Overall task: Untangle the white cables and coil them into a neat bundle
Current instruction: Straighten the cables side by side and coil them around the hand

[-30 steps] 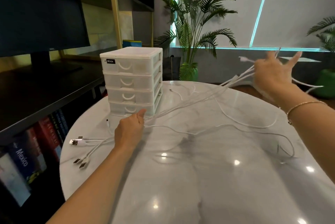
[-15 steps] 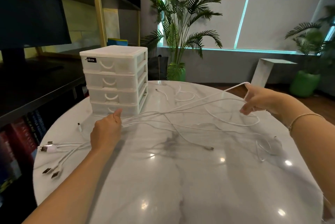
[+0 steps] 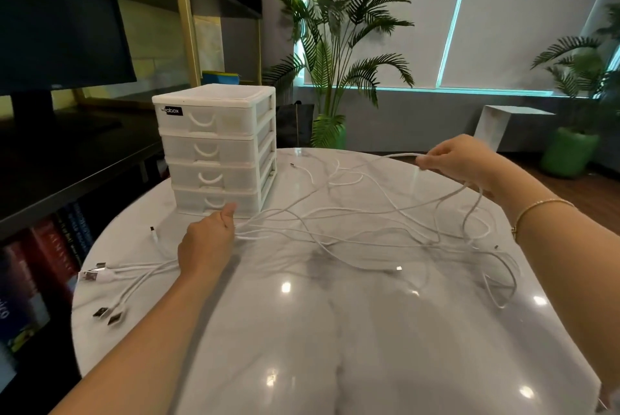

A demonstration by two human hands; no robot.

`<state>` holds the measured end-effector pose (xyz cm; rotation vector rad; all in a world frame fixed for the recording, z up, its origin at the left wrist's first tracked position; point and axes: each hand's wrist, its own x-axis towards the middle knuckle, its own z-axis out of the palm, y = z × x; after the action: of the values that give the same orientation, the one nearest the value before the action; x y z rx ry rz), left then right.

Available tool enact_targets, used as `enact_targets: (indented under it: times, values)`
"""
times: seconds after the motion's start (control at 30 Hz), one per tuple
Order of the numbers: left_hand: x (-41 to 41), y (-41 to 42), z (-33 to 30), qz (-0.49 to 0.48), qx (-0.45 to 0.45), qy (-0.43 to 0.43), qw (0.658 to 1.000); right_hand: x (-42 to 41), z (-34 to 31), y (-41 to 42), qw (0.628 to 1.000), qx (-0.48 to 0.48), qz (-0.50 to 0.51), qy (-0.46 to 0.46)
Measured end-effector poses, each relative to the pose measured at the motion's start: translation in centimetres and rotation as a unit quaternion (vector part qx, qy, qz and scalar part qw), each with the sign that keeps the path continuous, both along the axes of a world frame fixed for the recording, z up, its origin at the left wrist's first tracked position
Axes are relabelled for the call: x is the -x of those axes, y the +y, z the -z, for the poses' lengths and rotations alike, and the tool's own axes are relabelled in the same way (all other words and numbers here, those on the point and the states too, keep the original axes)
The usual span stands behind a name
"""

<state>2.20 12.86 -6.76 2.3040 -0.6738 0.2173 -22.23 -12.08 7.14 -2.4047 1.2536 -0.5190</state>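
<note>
**Soft window light, glossy glare, wide-angle bend**

Daylight comes through the pale blinds [image 3: 523,12] at twelve to two o'clock, edged with cyan glow. The marble tabletop [image 3: 335,330] is evenly lit and carries small round ceiling highlights toward five, six and seven o'clock. Soft shadows trail under both forearms. The shelving [image 3: 50,163] at nine o'clock sinks into near black. Straight lines bow at the frame edges, and detail is slightly soft throughout.
</note>
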Motion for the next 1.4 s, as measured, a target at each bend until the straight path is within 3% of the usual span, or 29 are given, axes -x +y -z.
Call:
enact_targets:
  times: [0.1,0.23,0.33,0.4,0.5,0.57,0.67,0.73,0.87,0.97,1.03,1.13,1.27,1.4]
  values:
    - [0.0,0.2,-0.1,-0.003,-0.01,0.003,1.0,-0.6,-1.3,1.2,0.997,-0.046,-0.047,0.045]
    - [0.3,-0.1,-0.3,0.004,-0.011,0.002,1.0,-1.2,-2.4,2.8,0.989,-0.105,-0.101,-0.035]
    - [0.3,0.0,-0.3,0.007,-0.007,-0.001,1.0,-1.9,-3.2,3.9,0.992,-0.078,-0.097,-0.004]
    - [0.2,0.1,-0.2,0.008,-0.005,-0.001,1.0,-2.1,-3.7,4.1,0.99,-0.075,-0.097,-0.062]
    - [0.4,-0.2,-0.2,0.014,-0.004,-0.006,1.0,-2.5,-4.4,3.8,0.99,0.059,-0.033,-0.127]
    - [0.8,-0.2,-0.4,0.019,0.001,-0.009,1.0,-2.9,-4.4,3.2,0.983,0.169,0.051,-0.047]
    - [1.0,0.0,-0.6,0.022,0.011,-0.008,1.0,-3.5,-3.6,4.1,0.957,0.198,0.152,0.147]
    - [1.2,-0.1,-0.7,0.03,0.015,-0.008,0.999,-4.4,-3.0,6.2,0.947,0.215,0.099,0.216]
    - [1.4,-0.2,-1.0,0.066,0.032,0.018,0.997,-8.2,-0.4,12.1,0.917,0.325,-0.148,0.18]
    - [1.4,0.1,-1.0,0.093,0.054,0.025,0.994,-11.8,3.8,16.1,0.911,0.23,-0.297,0.171]
    - [1.3,0.2,-1.0,0.104,0.055,0.017,0.993,-13.2,6.1,16.8,0.911,0.155,-0.328,0.195]
    - [0.9,0.3,-1.0,0.105,0.082,0.024,0.991,-13.7,7.8,16.0,0.933,0.002,-0.343,0.109]
    - [0.9,0.4,-1.2,0.101,0.121,0.038,0.987,-12.7,9.4,15.6,0.917,-0.233,-0.325,-0.02]
    - [1.1,0.4,-1.5,0.112,0.121,0.045,0.985,-12.7,9.9,15.5,0.909,-0.296,-0.284,-0.076]
